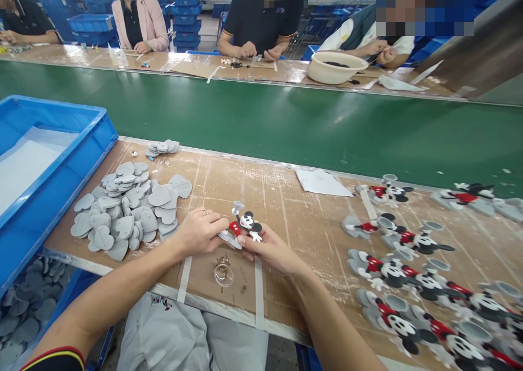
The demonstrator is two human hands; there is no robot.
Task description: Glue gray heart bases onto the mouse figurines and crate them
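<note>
My left hand [200, 230] and my right hand [267, 247] meet over the cardboard-covered bench [286, 207]. Together they pinch a small cartoon mouse figure [246, 223] with a red, black and white body mounted on a grey heart piece; a clear suction cup stands up at its top. Both hands have fingers closed round it. A pile of grey heart pieces [126, 207] lies just left of my left hand. Rows of finished mouse figures [412, 275] lie to the right of my right hand.
A blue crate [61, 164] stands at the left, another with grey hearts [24, 316] lower down. A clear ring [223, 273] lies near the bench edge, a white paper [322, 183] farther back. Beyond the green conveyor belt [286, 120], several people work; a beige bowl [337, 67] stands there.
</note>
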